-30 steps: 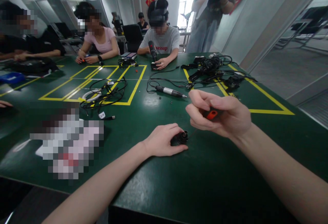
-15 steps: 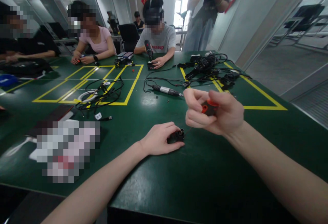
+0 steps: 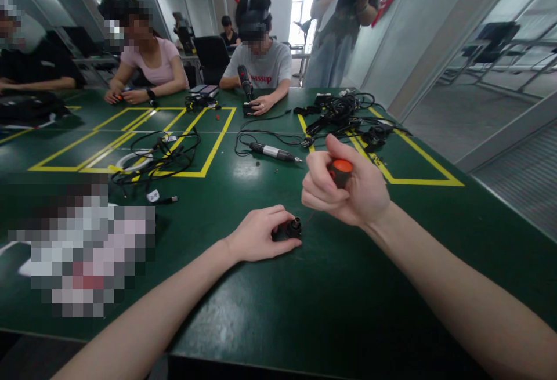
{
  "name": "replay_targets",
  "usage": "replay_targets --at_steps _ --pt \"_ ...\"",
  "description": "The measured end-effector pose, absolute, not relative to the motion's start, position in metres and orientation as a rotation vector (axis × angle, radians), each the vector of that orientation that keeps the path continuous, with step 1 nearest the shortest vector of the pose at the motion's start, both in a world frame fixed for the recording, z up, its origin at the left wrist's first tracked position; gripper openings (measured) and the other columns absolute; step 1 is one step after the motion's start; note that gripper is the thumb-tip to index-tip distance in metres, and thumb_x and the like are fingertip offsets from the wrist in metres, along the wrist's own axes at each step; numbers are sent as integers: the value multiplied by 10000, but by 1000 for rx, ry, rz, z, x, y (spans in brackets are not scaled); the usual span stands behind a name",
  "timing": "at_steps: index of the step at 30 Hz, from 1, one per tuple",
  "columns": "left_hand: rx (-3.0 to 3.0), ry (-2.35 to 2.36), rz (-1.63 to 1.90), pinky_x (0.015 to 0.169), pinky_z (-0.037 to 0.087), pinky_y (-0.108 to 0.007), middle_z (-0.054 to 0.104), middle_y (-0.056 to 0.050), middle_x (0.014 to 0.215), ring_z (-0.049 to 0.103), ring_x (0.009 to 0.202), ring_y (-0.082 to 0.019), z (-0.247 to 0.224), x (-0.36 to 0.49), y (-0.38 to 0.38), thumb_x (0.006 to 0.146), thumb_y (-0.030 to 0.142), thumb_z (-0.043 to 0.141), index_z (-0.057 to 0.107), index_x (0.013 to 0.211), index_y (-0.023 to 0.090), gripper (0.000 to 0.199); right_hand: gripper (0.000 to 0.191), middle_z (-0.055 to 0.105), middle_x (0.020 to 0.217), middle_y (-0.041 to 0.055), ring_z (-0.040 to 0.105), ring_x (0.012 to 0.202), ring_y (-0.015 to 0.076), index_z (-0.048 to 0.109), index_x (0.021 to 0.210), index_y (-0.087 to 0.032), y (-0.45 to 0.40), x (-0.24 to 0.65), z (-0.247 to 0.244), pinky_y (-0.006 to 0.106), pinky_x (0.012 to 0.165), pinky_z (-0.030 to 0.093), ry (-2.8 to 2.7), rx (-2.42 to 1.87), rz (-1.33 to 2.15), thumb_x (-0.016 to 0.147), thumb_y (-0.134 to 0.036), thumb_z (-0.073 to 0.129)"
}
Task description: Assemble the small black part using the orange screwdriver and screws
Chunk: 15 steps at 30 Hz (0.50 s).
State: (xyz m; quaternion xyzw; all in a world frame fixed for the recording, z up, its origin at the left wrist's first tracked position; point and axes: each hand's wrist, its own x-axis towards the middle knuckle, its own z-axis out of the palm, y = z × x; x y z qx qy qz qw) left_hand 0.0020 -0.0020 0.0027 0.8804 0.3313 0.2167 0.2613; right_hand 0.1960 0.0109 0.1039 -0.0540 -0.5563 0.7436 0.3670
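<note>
My left hand rests on the green table, its thumb and fingers closed around a small black part. A short round tube stands up on top of that part. To the right and above it, my right hand is raised, wrapped around a screwdriver with a dark grey handle and an orange end cap. A thin shaft shows faintly below the fist, slanting down towards the black part; whether its tip touches the part I cannot tell.
An electric screwdriver with a cord lies beyond my hands. Cable bundles sit left, and more tangled cables lie back right. Blurred packets are at near left. Across the table, a co-worker in grey holds a power tool.
My right hand has turned, bringing the orange end cap round towards me and more into sight. My left hand stays on the black part. The whole view has shifted slightly.
</note>
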Motion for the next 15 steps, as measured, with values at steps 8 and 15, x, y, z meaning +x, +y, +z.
replay_targets --at_steps 8,15 --pt "2045 765 738 733 509 -276 714 -69 1005 635 835 -163 6 -3 7 926 316 545 706 1193 159 349 393 469 550 -86 249 363 49 423 745 -207 11 193 100 172 394 245 -1444 -57 1849 1026 -430 584" --pt "1771 781 759 781 532 -287 781 -74 1014 680 866 -171 9 -4 9 840 234 622 749 1079 142 286 545 267 421 -91 210 358 76 355 607 -230 17 197 98 209 396 261 -1447 -131 1948 1057 -510 484"
